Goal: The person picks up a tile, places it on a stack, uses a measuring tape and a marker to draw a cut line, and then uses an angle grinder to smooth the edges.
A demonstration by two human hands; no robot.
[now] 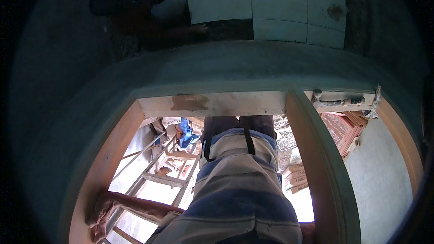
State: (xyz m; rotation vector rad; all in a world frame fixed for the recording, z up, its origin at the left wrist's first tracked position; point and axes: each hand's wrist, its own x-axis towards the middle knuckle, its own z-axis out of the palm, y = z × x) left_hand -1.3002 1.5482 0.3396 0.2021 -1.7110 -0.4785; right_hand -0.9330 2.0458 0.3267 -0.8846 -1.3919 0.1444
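Left hand (101, 214) against frame (115, 153); hammer (334, 103) on sill (244, 104).

Left grip (100, 213) out sideways, wrist (111, 198) bent.

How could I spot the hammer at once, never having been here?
Find the wooden frame around the person's striped shirt. Right of the shirt runs a thick post; just beyond it, on the crosspiece, lies the hammer. Unlike the ragged pale strip near its right end, it has a chunky head at left and a dark grip.

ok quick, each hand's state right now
Left hand: against the tan wooden left frame post; whether grip is closed cannot be told.
Right hand: not visible, state cannot be told.
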